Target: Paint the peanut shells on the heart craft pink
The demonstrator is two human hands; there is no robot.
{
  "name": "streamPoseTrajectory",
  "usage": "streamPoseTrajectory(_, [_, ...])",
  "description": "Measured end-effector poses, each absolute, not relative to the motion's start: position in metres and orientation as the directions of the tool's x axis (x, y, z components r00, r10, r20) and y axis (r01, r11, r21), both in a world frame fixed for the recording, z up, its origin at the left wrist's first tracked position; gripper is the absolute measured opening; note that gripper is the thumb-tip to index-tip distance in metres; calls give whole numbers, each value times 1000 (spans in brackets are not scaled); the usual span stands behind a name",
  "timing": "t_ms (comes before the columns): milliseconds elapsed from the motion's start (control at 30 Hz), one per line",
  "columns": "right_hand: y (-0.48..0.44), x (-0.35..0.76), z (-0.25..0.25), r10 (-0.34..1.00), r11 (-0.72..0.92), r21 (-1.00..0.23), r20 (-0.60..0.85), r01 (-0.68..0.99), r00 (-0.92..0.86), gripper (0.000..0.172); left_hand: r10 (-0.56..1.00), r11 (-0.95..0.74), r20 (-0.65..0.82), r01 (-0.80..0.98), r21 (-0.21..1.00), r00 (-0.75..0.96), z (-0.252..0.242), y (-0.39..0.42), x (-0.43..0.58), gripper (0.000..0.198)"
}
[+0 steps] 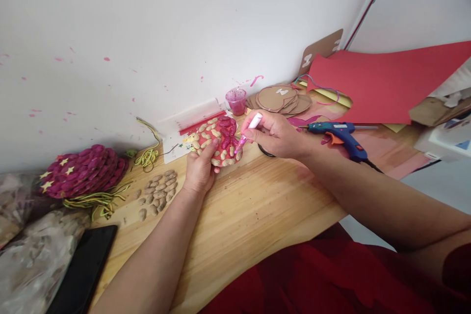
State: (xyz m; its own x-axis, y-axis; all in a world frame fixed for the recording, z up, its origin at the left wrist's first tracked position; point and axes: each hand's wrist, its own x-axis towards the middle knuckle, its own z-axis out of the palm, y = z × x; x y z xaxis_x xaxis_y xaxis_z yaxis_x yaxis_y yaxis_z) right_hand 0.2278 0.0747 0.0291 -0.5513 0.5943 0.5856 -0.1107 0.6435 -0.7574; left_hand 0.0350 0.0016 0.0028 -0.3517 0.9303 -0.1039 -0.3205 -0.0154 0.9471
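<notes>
My left hand (201, 167) grips the near left edge of a red peanut-covered craft piece (226, 143), thumb on top. Magenta paint coats the peanuts on its upper right part; the others keep their tan shells. Between the fingers of my right hand (270, 132) is a white-handled paintbrush (253, 122). Its pink-smeared end meets the peanuts at the piece's right side. Just behind the piece stands a clear plastic cup (236, 101) with magenta paint in it. Loose peanuts (158, 191) lie on the wooden table (228, 221) left of my left hand.
Left are a stack of magenta peanut pieces with stars (91, 169), yellow-green cords (147, 154), plastic bags (40, 260) and a black phone-like slab (86, 265). Cardboard cutouts (275, 99), a blue glue gun (342, 137) and red sheets (382, 83) lie right. A paint-spattered wall (147, 34) rises behind.
</notes>
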Motion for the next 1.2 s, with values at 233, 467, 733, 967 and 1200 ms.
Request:
streamPoseTrajectory(233, [77,228,29,586,611,-775,578,-159,-568,21,932,4,-142,-383,924,-334,3,3,33,37])
streamPoseTrajectory(467, [77,228,29,621,625,-767,601,-143,-503,20,937,4,-138,-385,923,-321,2,4,31,33])
streamPoseTrajectory(733, [76,225,25,648,613,-776,600,-145,-470,20,937,13,-146,-386,923,-317,0,4,29,31])
streamPoseTrajectory(967, [77,224,25,648,586,-785,603,-201,-465,26,937,18,-151,-389,921,-314,1,4,30,33])
streamPoseTrajectory(1200, [73,224,28,629,538,-814,560,-219,-539,26,935,17,-156,-399,917,-318,1,4,30,32])
